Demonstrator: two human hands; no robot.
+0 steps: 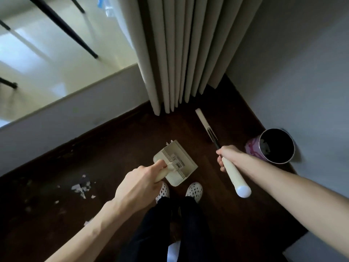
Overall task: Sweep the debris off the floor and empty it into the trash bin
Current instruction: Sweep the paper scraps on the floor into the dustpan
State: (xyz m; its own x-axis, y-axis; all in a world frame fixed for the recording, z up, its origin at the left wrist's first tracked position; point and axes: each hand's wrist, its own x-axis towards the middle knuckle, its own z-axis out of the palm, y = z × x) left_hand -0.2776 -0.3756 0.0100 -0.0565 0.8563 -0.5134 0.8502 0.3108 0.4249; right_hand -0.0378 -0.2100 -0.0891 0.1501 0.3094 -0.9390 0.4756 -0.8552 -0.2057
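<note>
My left hand [140,181] grips the cream handle of a cream dustpan [176,161] that hangs over the dark wooden floor in front of my feet; a few white scraps show at its far edge. My right hand [225,156] holds a long cream broom handle [233,176]; the broom's narrow head [204,122] points away toward the curtain. White paper debris [82,187] lies scattered on the floor to the left. A round trash bin [277,146] with a pink patterned side and a dark inside stands at the right by the wall.
A pleated beige curtain [175,53] hangs to the floor straight ahead. A grey wall [302,72] runs along the right, a low white ledge [66,114] along the left. My feet in white perforated shoes [194,191] stand just behind the dustpan.
</note>
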